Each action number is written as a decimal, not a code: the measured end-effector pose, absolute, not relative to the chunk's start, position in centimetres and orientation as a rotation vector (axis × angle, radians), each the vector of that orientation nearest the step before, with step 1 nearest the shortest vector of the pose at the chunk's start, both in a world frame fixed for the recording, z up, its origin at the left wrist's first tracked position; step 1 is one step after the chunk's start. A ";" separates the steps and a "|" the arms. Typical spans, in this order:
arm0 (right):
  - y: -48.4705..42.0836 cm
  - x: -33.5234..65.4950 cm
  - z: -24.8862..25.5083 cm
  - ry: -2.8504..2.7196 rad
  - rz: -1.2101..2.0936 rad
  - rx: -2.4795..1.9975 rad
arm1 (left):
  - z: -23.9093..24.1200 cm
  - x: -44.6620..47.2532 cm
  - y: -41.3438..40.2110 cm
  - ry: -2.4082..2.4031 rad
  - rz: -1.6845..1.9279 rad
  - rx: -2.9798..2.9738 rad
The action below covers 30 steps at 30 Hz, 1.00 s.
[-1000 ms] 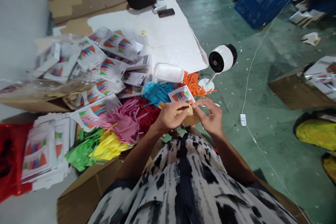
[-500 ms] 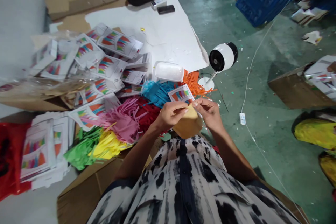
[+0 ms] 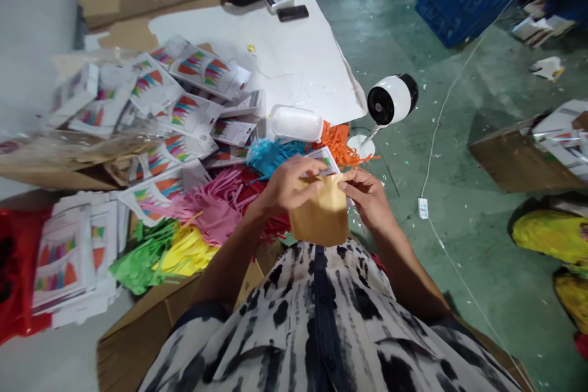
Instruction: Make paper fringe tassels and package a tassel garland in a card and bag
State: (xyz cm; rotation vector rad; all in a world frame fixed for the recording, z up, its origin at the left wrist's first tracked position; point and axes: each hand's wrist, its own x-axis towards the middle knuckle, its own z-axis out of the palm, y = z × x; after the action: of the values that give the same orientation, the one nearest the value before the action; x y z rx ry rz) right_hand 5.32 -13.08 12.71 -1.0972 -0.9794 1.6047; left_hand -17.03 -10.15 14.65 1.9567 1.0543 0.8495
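My right hand (image 3: 366, 194) pinches the top right corner of a tan paper sheet (image 3: 320, 218) between thumb and fingers. The sheet hangs in front of my shirt, its lower edge towards me. At the sheet's upper left is my left hand (image 3: 288, 185), thumb and fingers apart, with the thumb lying over the paper. Just beyond the hands, a printed card (image 3: 327, 159) with coloured tassel pictures is partly covered. Bundles of cut paper fringe surround the left hand: blue (image 3: 271, 158), dark red (image 3: 275, 225) and pink (image 3: 220, 211). An orange fringe bundle (image 3: 340, 138) lies farther off.
Many printed packs (image 3: 184, 111) are heaped at the left, beside green (image 3: 142, 257) and yellow fringe (image 3: 186, 251). A white tray (image 3: 297, 124) sits at the white board's (image 3: 285, 55) near edge. A small white fan (image 3: 390, 100) stands right of it. A cable (image 3: 434, 147) crosses the floor.
My left hand has moved left and its fingers have spread from a pinch. The tan paper now looks wider and flatter. My right hand stays at its corner.
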 end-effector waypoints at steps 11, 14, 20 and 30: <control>-12.6 4.4 11.6 -0.494 1.429 -0.949 | 11.2 -13.7 -16.5 1.413 0.757 1.483; -13.4 3.3 11.2 -0.540 1.437 -0.991 | 9.5 -11.3 -16.0 1.213 0.983 1.089; -15.3 2.9 11.4 -0.916 1.320 -1.233 | 10.5 -9.3 -14.1 1.163 1.400 0.548; -14.2 6.4 13.1 -1.905 0.406 -1.199 | 12.2 -10.5 -14.6 1.160 1.276 0.844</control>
State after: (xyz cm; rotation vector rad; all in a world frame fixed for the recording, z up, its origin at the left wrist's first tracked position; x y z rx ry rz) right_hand 6.38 -14.24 13.07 -1.1994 -1.9046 0.4057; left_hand -10.52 -14.61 12.21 0.8444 1.1601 1.2760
